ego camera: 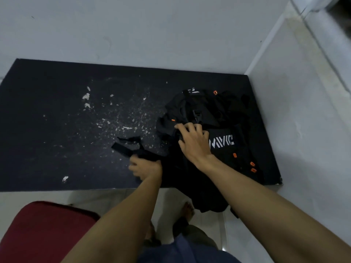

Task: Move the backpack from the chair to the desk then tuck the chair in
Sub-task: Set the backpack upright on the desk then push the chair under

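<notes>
Black backpack (218, 130) with orange zipper pulls and white lettering, lying slumped on the right end of the dark desk (66, 130), its lower part spilling over the desk's near edge. Right hand (193, 141) pressed flat on top of the backpack, fingers spread wide, just left of the white lettering. Left hand (144, 168) at the backpack's left side, curled around a black strap (129, 147); blurred, so firmness of the grip hard to judge. Strap's loose end trailing leftward across the desk from the backpack. Desk surface scuffed, with pale chips and flecks left of the backpack. Grey walls behind the desk and along its right end, meeting at the corner beyond the backpack. Red chair seat (43, 234) in front of the desk's near edge, well left of the backpack, clear of the desk. Pale tiled floor (209, 221) below the desk's near edge, with a bare foot (188, 209) under the hanging part of the backpack
</notes>
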